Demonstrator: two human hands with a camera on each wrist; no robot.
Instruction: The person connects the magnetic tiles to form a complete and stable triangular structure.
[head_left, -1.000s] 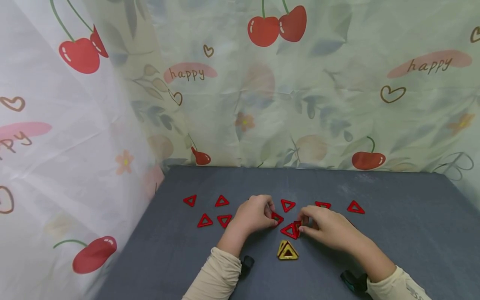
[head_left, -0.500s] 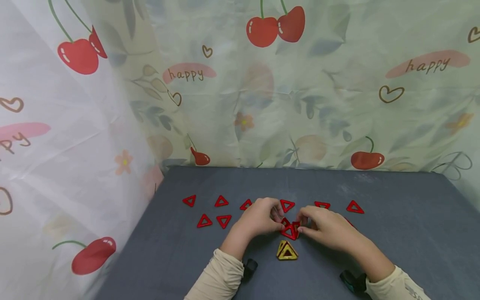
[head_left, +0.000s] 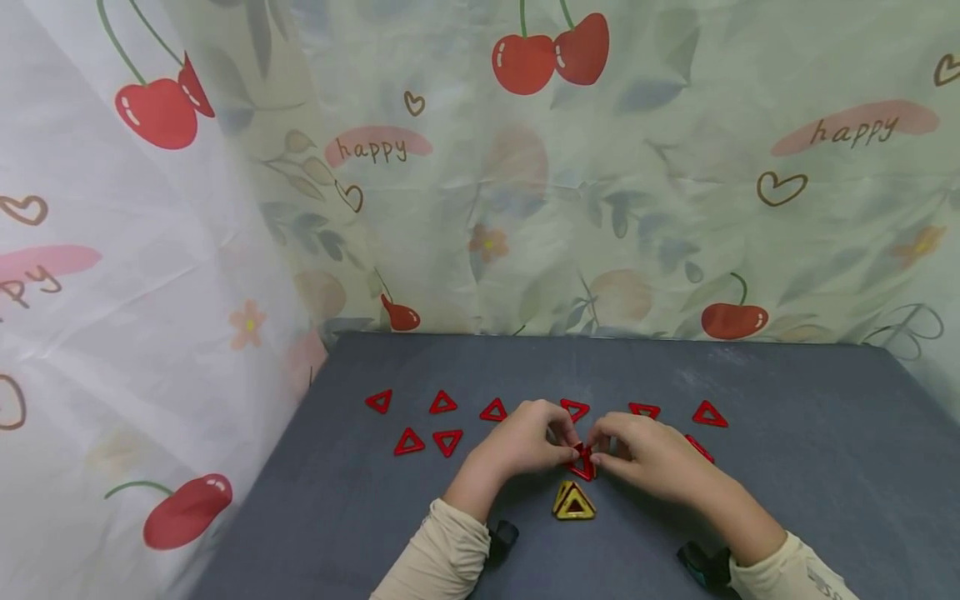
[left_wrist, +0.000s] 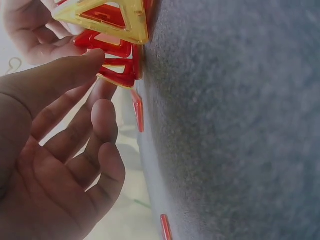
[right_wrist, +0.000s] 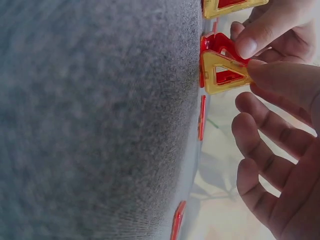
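Nearest are two cream sleeves (head_left: pixel 438 550), with a black device (head_left: pixel 504 537) at the left wrist. Just past them, a yellow-sided, see-through plastic triangular pyramid (head_left: pixel 574 514) stands on the dark grey cloth-covered table (head_left: pixel 630 542). Beyond it, a small cluster of red-and-yellow plastic triangular frames (right_wrist: pixel 210 70) leans together on the table, between the two hands. The left hand (head_left: pixel 528 437) pinches a red frame there between thumb and finger; the right hand (head_left: pixel 652 450) pinches a frame showing yellow on its outer side. Farther back, nine loose red triangles (head_left: pixel 408 451) are spread out. Behind the table hangs a pale cherry-printed cloth (head_left: pixel 450 225).
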